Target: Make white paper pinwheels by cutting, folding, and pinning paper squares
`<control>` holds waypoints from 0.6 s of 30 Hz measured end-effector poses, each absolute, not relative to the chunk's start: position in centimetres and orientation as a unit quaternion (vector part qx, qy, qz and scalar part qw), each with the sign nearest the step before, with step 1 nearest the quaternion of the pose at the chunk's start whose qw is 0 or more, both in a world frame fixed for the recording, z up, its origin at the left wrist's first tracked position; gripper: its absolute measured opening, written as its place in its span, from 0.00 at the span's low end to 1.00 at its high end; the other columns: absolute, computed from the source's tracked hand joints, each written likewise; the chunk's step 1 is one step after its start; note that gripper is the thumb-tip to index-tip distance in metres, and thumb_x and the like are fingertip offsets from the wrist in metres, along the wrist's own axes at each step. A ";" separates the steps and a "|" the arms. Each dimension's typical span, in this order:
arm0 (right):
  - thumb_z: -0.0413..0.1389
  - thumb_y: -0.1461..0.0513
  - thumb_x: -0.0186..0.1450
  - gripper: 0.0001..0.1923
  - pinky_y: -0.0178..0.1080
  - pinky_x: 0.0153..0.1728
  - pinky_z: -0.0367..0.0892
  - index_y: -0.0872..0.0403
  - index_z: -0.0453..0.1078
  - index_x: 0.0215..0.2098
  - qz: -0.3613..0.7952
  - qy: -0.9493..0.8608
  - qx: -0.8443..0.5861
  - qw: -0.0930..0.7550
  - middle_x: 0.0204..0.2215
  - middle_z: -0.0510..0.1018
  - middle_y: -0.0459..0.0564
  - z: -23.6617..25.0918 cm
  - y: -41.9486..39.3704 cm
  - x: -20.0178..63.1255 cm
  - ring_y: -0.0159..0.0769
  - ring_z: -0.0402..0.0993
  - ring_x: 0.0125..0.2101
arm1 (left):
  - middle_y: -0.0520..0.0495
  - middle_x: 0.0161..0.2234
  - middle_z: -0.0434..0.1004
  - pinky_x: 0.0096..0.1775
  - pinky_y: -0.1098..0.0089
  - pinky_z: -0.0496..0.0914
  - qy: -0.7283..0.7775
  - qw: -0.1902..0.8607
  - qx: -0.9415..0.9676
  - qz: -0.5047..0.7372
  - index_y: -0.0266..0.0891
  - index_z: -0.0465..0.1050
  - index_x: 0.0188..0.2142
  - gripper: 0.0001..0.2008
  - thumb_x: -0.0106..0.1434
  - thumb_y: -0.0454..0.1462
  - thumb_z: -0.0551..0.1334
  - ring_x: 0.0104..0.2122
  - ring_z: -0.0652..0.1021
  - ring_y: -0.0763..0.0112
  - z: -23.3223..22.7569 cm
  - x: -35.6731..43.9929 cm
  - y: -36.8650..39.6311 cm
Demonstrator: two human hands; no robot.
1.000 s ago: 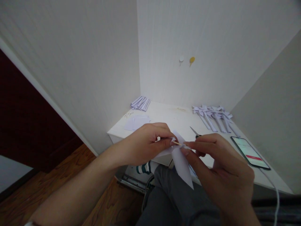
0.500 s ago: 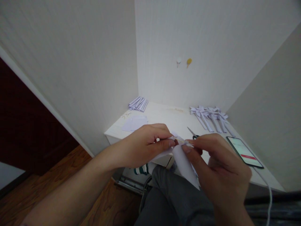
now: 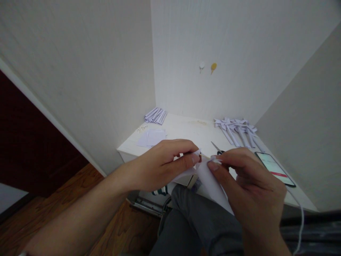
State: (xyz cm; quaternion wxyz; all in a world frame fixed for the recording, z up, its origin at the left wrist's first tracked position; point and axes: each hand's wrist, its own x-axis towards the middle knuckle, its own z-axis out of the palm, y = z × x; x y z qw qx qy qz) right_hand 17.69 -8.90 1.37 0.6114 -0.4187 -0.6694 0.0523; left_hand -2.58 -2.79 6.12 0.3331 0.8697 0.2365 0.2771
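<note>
My left hand (image 3: 176, 167) pinches one part of a white paper pinwheel (image 3: 213, 185) between thumb and forefinger. My right hand (image 3: 247, 181) is closed on the gathered tips of the same paper, thumb against forefinger. Between the two sets of fingertips runs a thin yellowish stick (image 3: 204, 155); its ends are hidden in the paper and fingers. A broad flap of the paper hangs below, partly behind my right thumb. Just past my right fingers lie scissors (image 3: 217, 147), their handles mostly covered by the hand.
On the white tabletop (image 3: 183, 128), rolled paper tubes (image 3: 156, 116) lie at back left, near small bits (image 3: 142, 128) and paper squares (image 3: 153, 138). Several pinwheels on paper sticks (image 3: 237, 131) lie at right, beside a phone (image 3: 275, 169) with a white cable (image 3: 302, 220). Two hooks (image 3: 213, 67) are on the wall.
My hands have drawn slightly apart, and more of the thin stick shows between them. The paper flap has shifted a little and hangs lower right.
</note>
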 end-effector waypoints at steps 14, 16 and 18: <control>0.64 0.71 0.65 0.10 0.42 0.32 0.65 0.48 0.77 0.38 0.044 -0.666 -0.418 0.616 0.31 0.75 0.44 1.4 -9.0 17.5 0.35 0.71 0.32 | 0.47 0.36 0.84 0.40 0.71 0.71 0.258 0.347 0.816 0.383 0.38 0.83 0.37 0.08 0.69 0.35 0.63 0.37 0.80 0.69 5.9 -2.3 -2.5; 0.64 0.70 0.65 0.10 0.42 0.32 0.65 0.48 0.77 0.38 0.042 -0.668 -0.418 0.614 0.31 0.75 0.44 1.4 -9.0 17.6 0.35 0.71 0.32 | 0.48 0.34 0.84 0.37 0.72 0.71 0.275 0.364 0.795 0.400 0.38 0.83 0.36 0.06 0.67 0.34 0.65 0.35 0.80 0.70 5.9 -2.0 -2.6; 0.65 0.70 0.65 0.10 0.42 0.32 0.65 0.49 0.77 0.38 0.041 -0.665 -0.415 0.619 0.31 0.75 0.44 1.5 -8.9 17.6 0.35 0.71 0.32 | 0.49 0.33 0.84 0.35 0.72 0.71 0.288 0.381 0.776 0.412 0.37 0.82 0.35 0.05 0.66 0.33 0.66 0.33 0.79 0.71 5.9 -1.8 -2.7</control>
